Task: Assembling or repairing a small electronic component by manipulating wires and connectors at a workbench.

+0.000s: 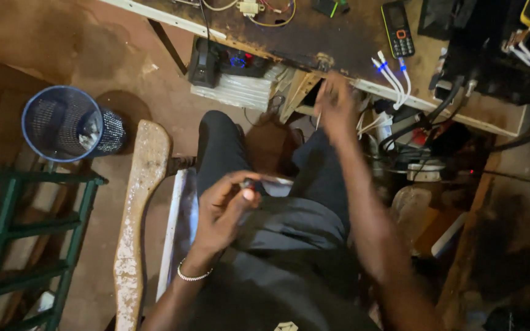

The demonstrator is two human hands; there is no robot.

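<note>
Left hand (225, 205) sat nearest the lens, over the lap in dark trousers (289, 245), beaded bracelet (192, 274) on the wrist. Its fingers were clamped on a small dark part (248, 182) with a pale flat piece sticking out right; too small to say what it was. Right hand (337, 105) was stretched forward to the edge of the worn wooden surface (338, 43), blurred, fingers pinched on what looked like a thin light stick or wire (318, 119). White cables (394, 76) hung over the surface edge just right of that hand. Keypad phone (398, 27) lay on the surface beyond. Black power strip (228, 64) sat under the surface. Blue mesh bin (69, 122) stood on the floor, well left. Green metal frame (26, 233) was at far left, a worn wooden plank (136, 214) beside the left knee.
</note>
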